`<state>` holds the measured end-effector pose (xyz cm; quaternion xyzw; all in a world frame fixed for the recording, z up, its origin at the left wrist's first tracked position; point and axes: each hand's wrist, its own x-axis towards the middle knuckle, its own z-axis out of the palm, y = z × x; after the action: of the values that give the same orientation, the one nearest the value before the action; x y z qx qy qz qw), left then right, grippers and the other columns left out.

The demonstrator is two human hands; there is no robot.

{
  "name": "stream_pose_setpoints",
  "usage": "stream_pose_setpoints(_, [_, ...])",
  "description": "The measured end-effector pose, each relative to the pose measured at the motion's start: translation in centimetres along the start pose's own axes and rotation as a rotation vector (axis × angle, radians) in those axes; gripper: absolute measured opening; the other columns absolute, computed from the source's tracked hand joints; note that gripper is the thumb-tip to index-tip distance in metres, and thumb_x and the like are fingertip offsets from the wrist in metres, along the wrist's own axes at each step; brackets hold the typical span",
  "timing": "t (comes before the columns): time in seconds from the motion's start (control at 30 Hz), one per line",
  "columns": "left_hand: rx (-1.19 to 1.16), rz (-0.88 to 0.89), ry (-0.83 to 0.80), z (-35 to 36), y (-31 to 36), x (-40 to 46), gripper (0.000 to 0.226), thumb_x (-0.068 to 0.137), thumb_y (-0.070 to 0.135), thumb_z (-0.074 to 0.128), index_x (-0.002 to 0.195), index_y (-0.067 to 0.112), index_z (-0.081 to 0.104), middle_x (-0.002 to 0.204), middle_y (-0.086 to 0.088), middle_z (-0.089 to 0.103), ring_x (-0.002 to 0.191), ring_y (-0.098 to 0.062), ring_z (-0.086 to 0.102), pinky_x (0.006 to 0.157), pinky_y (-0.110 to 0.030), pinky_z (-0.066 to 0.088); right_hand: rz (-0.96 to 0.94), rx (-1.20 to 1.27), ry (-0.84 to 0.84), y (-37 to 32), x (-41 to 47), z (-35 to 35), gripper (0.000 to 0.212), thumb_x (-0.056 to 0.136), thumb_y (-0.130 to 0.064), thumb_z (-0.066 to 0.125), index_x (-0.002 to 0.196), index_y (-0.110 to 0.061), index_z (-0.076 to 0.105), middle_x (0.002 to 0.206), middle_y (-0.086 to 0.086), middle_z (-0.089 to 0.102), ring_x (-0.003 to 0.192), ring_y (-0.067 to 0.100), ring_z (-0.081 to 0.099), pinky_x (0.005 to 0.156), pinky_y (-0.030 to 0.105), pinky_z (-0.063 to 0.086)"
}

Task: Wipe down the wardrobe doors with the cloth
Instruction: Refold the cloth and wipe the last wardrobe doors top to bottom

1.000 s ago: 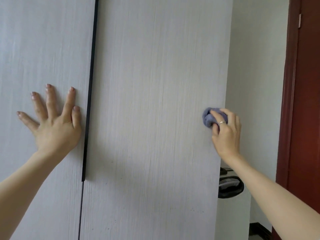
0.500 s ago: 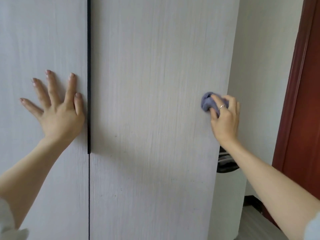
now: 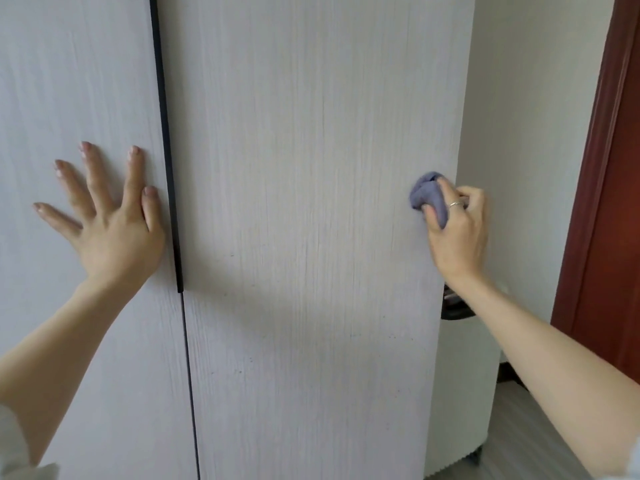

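Observation:
Two pale wood-grain wardrobe doors fill the view, the left door [image 3: 69, 81] and the right door [image 3: 311, 133], split by a black handle strip [image 3: 166, 168]. My left hand [image 3: 107, 223] lies flat on the left door with its fingers spread, just beside the strip. My right hand [image 3: 457, 230] grips a bunched blue-grey cloth [image 3: 427, 194] and presses it against the right door near that door's right edge. A ring shows on one finger of the right hand.
A white wall [image 3: 519, 133] stands right of the wardrobe, with a dark red door frame [image 3: 609, 168] beyond it. Below my right forearm stands a white appliance [image 3: 464, 393] with a black top, on a grey floor [image 3: 526, 445].
The view shifted a little between frames. My right hand has kept the cloth at the right door's edge, with small movement. My left hand has stayed flat on the left door.

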<state>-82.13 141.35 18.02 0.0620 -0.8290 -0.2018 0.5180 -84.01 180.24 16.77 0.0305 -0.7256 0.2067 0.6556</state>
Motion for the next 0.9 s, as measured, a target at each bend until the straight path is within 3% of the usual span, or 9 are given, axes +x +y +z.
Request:
stream_pose_setpoints(0.2, [-0.02,0.004,0.008,0.4,-0.5,0.1,0.047,0.1,0.04,0.016,0.143,0.051,0.003,0.159,-0.005,-0.012,0.144,-0.035,-0.013,0.106,-0.071,0.002,-1.057,-0.015,-0.256,-1.1,-7.1,2.0,0.032,0.097,-0.006,0.039,0.124,-0.018,0.051,0.115,0.009,0.047,0.097,0.027,0.047,0.076,0.033,0.046])
stream_pose_setpoints(0.27, [-0.027,0.005,0.007,0.4,-0.5,0.1,0.046,0.1,0.04,0.016,0.143,0.052,0.002,0.159,-0.005,-0.012,0.144,-0.036,-0.013,0.106,-0.071,0.002,-1.016,-0.007,-0.284,-0.9,-4.7,1.6,0.035,0.092,-0.006,0.046,0.124,-0.015,0.055,0.115,0.01,0.049,0.099,0.029,0.048,0.079,0.031,0.042])
stream_pose_setpoints(0.4, [-0.011,-0.004,0.0,0.3,-0.5,0.1,0.047,0.101,0.039,0.016,0.145,0.049,0.004,0.159,-0.005,-0.013,0.144,-0.034,-0.015,0.107,-0.07,-0.002,-0.276,0.112,-0.064,-2.5,2.3,1.0,0.037,0.088,-0.01,0.057,0.124,-0.009,0.059,0.111,0.019,0.053,0.102,0.035,0.05,0.086,0.034,0.043])
stream_pose_setpoints(0.47, [-0.001,-0.012,0.001,0.2,-0.4,0.0,0.048,0.101,0.038,0.017,0.147,0.046,0.006,0.159,-0.005,-0.012,0.144,-0.033,-0.015,0.107,-0.069,-0.005,-0.128,0.137,0.034,-4.0,3.6,1.5,0.044,0.085,-0.006,0.061,0.128,-0.008,0.057,0.112,0.021,0.05,0.104,0.033,0.048,0.085,0.026,0.038])
stream_pose_setpoints(0.57, [0.003,0.001,0.003,0.1,-0.3,-0.2,0.048,0.102,0.035,0.019,0.148,0.043,0.008,0.159,-0.007,-0.012,0.144,-0.034,-0.015,0.108,-0.068,-0.007,-0.383,0.159,-0.033,-5.8,-0.9,3.3,0.033,0.087,-0.02,0.062,0.119,-0.011,0.064,0.108,0.013,0.059,0.101,0.022,0.05,0.082,0.032,0.044])
stream_pose_setpoints(0.63, [0.016,0.001,-0.007,0.0,-0.5,-0.3,0.049,0.102,0.035,0.018,0.148,0.043,0.007,0.159,-0.007,-0.013,0.144,-0.034,-0.016,0.108,-0.067,-0.008,-0.781,0.08,-0.147,-6.5,-6.0,4.2,0.023,0.088,-0.027,0.063,0.111,-0.023,0.065,0.104,0.001,0.062,0.095,0.015,0.056,0.08,0.029,0.049])
stream_pose_setpoints(0.73, [0.035,0.012,-0.015,0.1,-0.7,-0.3,0.049,0.101,0.037,0.016,0.149,0.043,0.006,0.159,-0.006,-0.013,0.144,-0.033,-0.017,0.108,-0.067,-0.009,-1.347,0.111,-0.29,-6.1,-7.4,4.5,0.029,0.097,-0.008,0.043,0.111,-0.016,0.067,0.104,0.009,0.062,0.088,0.025,0.059,0.067,0.032,0.046])
stream_pose_setpoints(0.8, [0.034,0.017,-0.012,0.2,-0.7,-0.2,0.048,0.101,0.037,0.017,0.148,0.044,0.007,0.159,-0.006,-0.013,0.144,-0.033,-0.017,0.108,-0.067,-0.008,-1.326,0.078,-0.205,-6.4,-4.3,4.2,0.027,0.094,-0.006,0.047,0.115,-0.012,0.063,0.104,0.012,0.063,0.089,0.027,0.055,0.068,0.035,0.044])
stream_pose_setpoints(0.9, [0.037,0.01,-0.013,0.3,-0.9,-0.1,0.049,0.101,0.038,0.017,0.149,0.044,0.006,0.159,-0.005,-0.013,0.144,-0.032,-0.018,0.109,-0.066,-0.01,-0.772,0.039,0.065,-7.3,0.8,3.7,0.027,0.088,-0.018,0.06,0.111,-0.006,0.066,0.105,0.012,0.059,0.091,0.027,0.045,0.069,0.04,0.044])
